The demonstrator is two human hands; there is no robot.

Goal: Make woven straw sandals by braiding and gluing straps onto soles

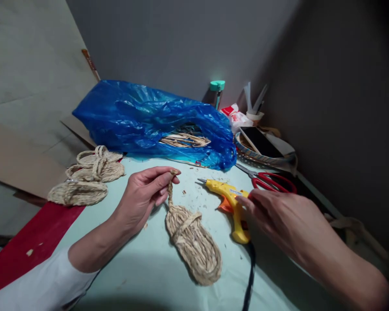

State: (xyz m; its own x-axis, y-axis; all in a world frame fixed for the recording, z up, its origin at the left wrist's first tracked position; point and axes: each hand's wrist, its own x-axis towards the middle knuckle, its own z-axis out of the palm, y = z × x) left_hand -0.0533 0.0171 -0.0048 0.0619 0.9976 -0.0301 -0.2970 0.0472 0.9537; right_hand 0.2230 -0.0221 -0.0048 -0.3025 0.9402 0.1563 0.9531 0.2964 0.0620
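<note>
A small woven straw sandal [193, 242] lies on the pale green table [142, 276] in front of me. My left hand [145, 194] pinches the upright straw strap at the sandal's toe end between thumb and fingers. My right hand [278, 216] rests on a yellow glue gun [231, 203] that lies to the right of the sandal, its nozzle pointing left; the fingers touch the gun's body near the orange trigger.
Several finished straw sandals [90, 177] are piled at the left. A blue plastic bag [155, 123] holding straw lies behind. Red-handled scissors [272, 181] lie near a woven tray [262, 151] with a phone. The gun's black cord [249, 276] trails toward me.
</note>
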